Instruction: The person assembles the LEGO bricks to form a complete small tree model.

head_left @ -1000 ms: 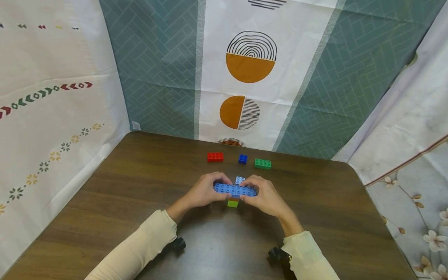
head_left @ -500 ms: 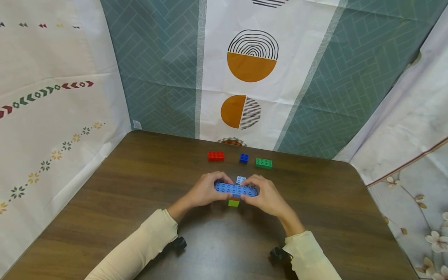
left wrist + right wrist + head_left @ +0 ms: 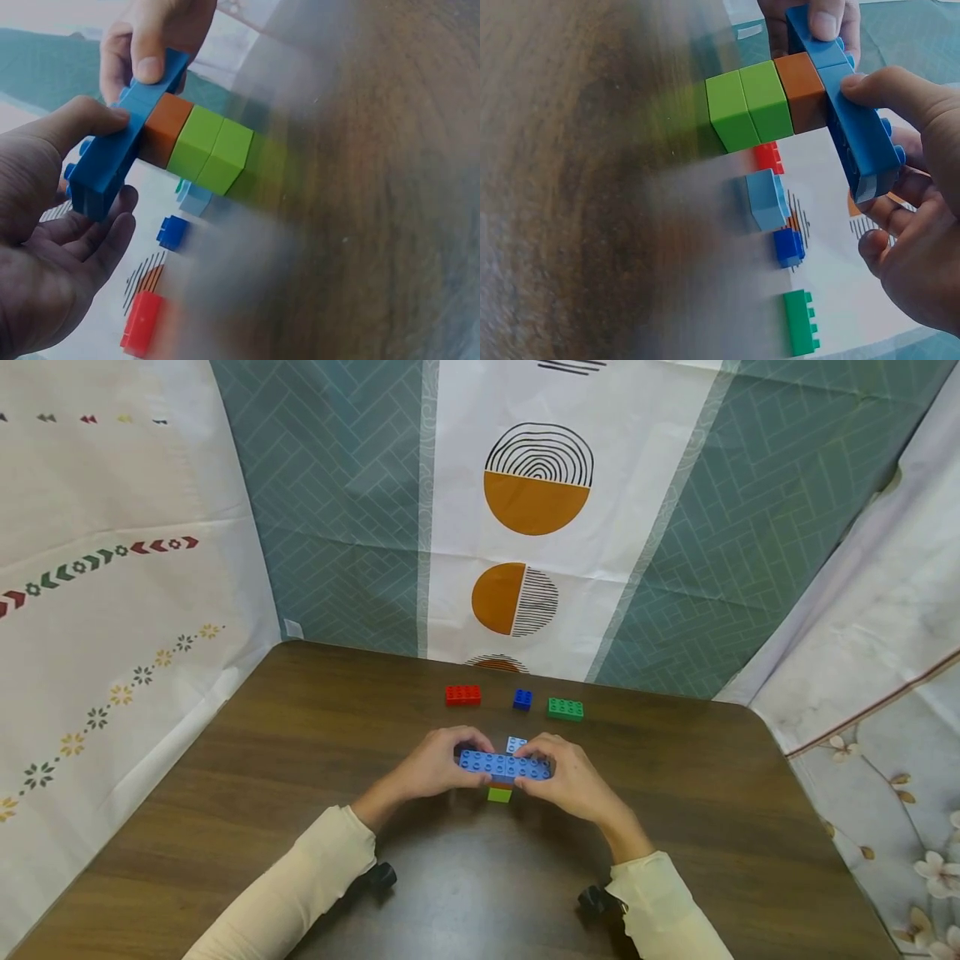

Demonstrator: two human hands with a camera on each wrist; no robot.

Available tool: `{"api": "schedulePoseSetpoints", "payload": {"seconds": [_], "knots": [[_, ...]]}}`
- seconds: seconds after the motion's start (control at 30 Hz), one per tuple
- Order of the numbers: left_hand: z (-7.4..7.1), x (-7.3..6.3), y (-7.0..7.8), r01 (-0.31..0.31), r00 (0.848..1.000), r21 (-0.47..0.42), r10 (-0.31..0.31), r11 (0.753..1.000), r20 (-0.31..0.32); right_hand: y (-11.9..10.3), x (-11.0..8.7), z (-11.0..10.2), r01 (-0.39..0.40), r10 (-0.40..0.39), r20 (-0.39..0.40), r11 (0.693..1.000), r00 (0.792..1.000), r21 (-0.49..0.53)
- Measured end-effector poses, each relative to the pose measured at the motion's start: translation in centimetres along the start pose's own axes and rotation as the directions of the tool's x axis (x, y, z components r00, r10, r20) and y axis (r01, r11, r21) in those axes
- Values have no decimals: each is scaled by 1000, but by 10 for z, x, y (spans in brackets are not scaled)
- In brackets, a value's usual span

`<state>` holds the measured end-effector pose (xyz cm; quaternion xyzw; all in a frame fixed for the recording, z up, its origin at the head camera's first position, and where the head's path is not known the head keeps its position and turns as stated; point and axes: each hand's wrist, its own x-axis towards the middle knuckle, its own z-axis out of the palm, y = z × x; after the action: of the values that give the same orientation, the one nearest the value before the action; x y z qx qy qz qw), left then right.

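Observation:
In the head view, two blue toy building bricks lie end to end on a short tower: a left blue brick [image 3: 482, 762] and a right blue brick [image 3: 528, 767]. Under them come an orange brick [image 3: 801, 94] and two lime green bricks [image 3: 212, 150], stacked upright on the table. My left hand [image 3: 438, 766] holds the left blue brick, its thumb on the near side and fingers behind. The right blue brick is held likewise by my right hand [image 3: 567, 777]. Parts of the fingers are hidden behind the bricks in both wrist views.
Just behind the tower sits a light blue brick [image 3: 515, 744]. Farther back on the brown table [image 3: 315, 735] lie a red brick [image 3: 462, 695], a small dark blue brick [image 3: 522, 699] and a green brick [image 3: 565, 708]. Patterned cloths [image 3: 345, 510] hang around the table.
My left hand has shifted slightly left along its blue brick. The right hand and the tower look the same, and the view has moved a little.

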<state>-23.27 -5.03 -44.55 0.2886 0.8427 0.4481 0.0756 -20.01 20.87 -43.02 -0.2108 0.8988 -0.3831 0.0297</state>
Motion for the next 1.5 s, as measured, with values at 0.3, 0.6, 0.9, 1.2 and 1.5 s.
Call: {"api": "schedulePoseSetpoints", "payload": {"seconds": [0.3,0.6,0.9,1.2,1.5], "knots": [[-7,-2,0,8,1000,2,-8,1000,20,1,1,-3,-12,12,10,1000,1000,-6],[-4,2,-1,2,1000,-13,-1,1000,21,18,0,-32,52,-52,12,998,999,22],[-6,1,1,19,1000,-14,-19,1000,20,51,15,-80,-19,25,-95,998,995,60],[-3,-4,0,31,999,-26,-30,999,33,82,27,-90,-128,134,-126,990,983,53],[-4,-6,-1,17,1000,-18,-16,1000,20,101,50,-87,-205,216,-127,974,968,97]]}}
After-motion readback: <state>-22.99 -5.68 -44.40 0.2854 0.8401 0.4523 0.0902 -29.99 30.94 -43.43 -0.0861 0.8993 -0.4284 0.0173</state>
